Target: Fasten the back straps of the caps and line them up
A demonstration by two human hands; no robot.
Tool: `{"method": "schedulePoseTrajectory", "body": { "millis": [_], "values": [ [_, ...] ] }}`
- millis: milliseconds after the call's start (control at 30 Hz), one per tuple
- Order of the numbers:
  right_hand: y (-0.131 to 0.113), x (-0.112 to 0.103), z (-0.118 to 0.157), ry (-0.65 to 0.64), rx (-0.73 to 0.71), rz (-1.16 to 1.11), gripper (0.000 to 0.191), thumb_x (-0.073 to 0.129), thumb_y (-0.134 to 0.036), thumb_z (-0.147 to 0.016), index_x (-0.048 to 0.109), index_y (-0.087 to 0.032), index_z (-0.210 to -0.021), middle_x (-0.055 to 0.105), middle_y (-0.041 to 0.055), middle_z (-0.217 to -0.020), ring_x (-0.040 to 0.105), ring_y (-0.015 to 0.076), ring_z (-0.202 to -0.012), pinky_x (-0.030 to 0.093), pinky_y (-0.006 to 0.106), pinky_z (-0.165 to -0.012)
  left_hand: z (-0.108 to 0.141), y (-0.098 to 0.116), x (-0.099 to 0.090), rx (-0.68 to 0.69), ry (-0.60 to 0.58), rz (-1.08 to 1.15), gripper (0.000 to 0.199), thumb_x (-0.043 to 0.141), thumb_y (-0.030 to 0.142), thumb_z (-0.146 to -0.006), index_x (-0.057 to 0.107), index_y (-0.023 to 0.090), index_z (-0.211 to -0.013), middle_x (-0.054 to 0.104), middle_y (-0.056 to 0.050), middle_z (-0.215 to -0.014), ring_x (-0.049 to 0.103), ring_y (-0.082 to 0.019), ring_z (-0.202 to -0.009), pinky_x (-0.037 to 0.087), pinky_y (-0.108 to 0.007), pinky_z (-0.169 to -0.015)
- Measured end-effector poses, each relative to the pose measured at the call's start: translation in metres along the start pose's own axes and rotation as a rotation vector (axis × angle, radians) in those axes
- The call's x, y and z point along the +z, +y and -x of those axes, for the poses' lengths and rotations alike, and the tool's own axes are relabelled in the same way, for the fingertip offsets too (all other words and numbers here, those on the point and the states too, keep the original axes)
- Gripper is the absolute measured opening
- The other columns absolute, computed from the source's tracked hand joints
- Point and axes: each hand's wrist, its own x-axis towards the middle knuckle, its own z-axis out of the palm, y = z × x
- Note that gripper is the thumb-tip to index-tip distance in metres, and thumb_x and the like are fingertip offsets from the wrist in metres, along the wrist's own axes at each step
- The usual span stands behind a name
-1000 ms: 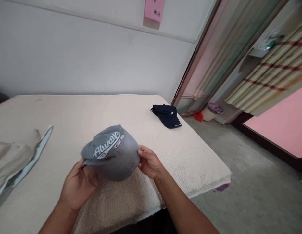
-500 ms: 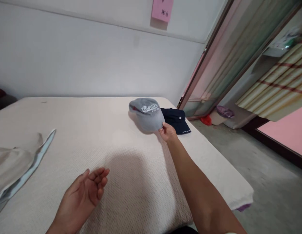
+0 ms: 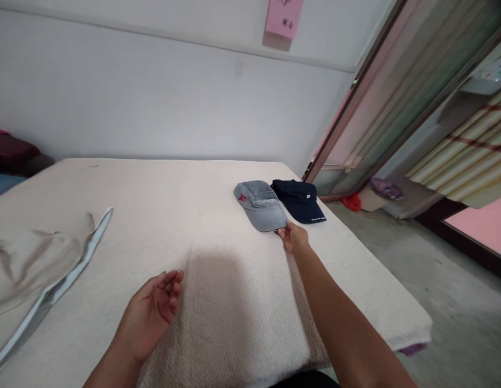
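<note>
Grey cap [image 3: 262, 207] on the cream cover [image 3: 173, 199], crown toward the wall and brim toward the wearer: it lies with its lettered front and a red emblem on its side in view. The right hand [image 3: 293, 236] is at the near corner of its brim, the grip narrow and closed on that corner; how hard it pinches I cannot tell. Just to the right of the grey cap is a navy cap [image 3: 299, 199], its brim also turned toward the wearer; whether the two touch is hard to say. Nearer the wearer than the grey cap, and well to its left, the left hand [image 3: 153, 307] hangs half curled with nothing in it. Farther left of the grey cap is a beige cloth article [image 3: 36, 264] with a pale blue edge. Beyond the grey cap stands the wall [image 3: 153, 97], a pink note [image 3: 284, 19] high on it. A second ago both hands held the grey cap close to the wearer; half a second ago the right hand alone had it, and it hid part of the navy cap from view. Now both caps show side by side, so I judge the setting-down nearly finished, with only the right hand's release outstanding.
</note>
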Motion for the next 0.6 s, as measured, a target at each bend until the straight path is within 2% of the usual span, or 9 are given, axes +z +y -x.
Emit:
{"method": "schedulePoseTrajectory", "body": {
  "millis": [67,100,200,300,433,533,600],
  "values": [
    [-0.001,-0.003,0.021,0.051,0.014,-0.003,0.004,0.059,-0.012,-0.079,0.055,-0.012,-0.079,0.061,0.0062,-0.069,0.063,0.0169,-0.063,0.054,0.030,-0.057,0.002,0.004,-0.004,0.016,0.002,0.052,0.015,0.048,0.004,-0.082,0.061,0.011,-0.080,0.065,-0.005,-0.077,0.060,-0.008,-0.054,0.049,-0.015,-0.042],
    [-0.002,-0.004,0.034,0.069,0.022,-0.003,0.007,0.059,-0.009,-0.076,0.053,-0.013,-0.075,0.059,0.0050,-0.063,0.063,0.0165,-0.060,0.053,0.027,-0.054,0.004,0.006,-0.006,0.032,0.010,0.081,0.015,0.048,0.004,-0.082,0.060,0.011,-0.079,0.065,-0.005,-0.076,0.059,-0.007,-0.054,0.048,-0.014,-0.041],
    [-0.001,-0.001,0.073,0.106,0.002,-0.013,0.015,0.057,-0.004,-0.070,0.050,-0.016,-0.076,0.056,-0.0012,-0.055,0.058,0.0112,-0.050,0.050,0.021,-0.046,0.009,0.014,-0.019,0.114,0.085,0.183,0.014,0.048,0.004,-0.082,0.059,0.011,-0.075,0.064,-0.004,-0.071,0.057,-0.007,-0.048,0.044,-0.015,-0.036],
    [0.008,0.009,0.112,0.108,0.025,-0.005,0.021,0.057,-0.002,-0.064,0.050,-0.017,-0.078,0.056,-0.0034,-0.054,0.055,0.0091,-0.046,0.045,0.016,-0.039,0.017,0.030,-0.039,0.224,0.172,0.247,0.013,0.049,0.004,-0.081,0.057,0.011,-0.073,0.061,-0.002,-0.065,0.054,-0.006,-0.044,0.040,-0.015,-0.033],
    [0.031,0.032,0.168,0.019,0.108,0.061,0.021,0.060,-0.006,-0.062,0.054,-0.015,-0.080,0.058,-0.0010,-0.056,0.056,0.0102,-0.047,0.045,0.016,-0.039,0.038,0.056,-0.073,0.405,0.267,0.336,0.016,0.046,0.004,-0.081,0.055,0.012,-0.070,0.059,0.000,-0.062,0.053,-0.005,-0.042,0.037,-0.013,-0.033],
    [0.048,0.049,0.201,-0.067,0.063,0.083,0.022,0.064,-0.011,-0.062,0.057,-0.016,-0.082,0.059,-0.0007,-0.060,0.056,0.0089,-0.049,0.043,0.015,-0.040,0.058,0.068,-0.098,0.499,0.316,0.398,0.017,0.045,0.002,-0.079,0.054,0.012,-0.068,0.057,0.001,-0.059,0.050,-0.004,-0.040,0.036,-0.012,-0.033],
    [0.055,0.057,0.211,-0.066,0.037,0.089,0.022,0.063,-0.012,-0.062,0.058,-0.017,-0.082,0.059,-0.0013,-0.061,0.054,0.0070,-0.048,0.042,0.014,-0.040,0.068,0.069,-0.112,0.524,0.350,0.421,0.016,0.046,0.001,-0.076,0.053,0.012,-0.067,0.057,0.000,-0.059,0.049,-0.005,-0.040,0.037,-0.013,-0.033]
  ]
}}
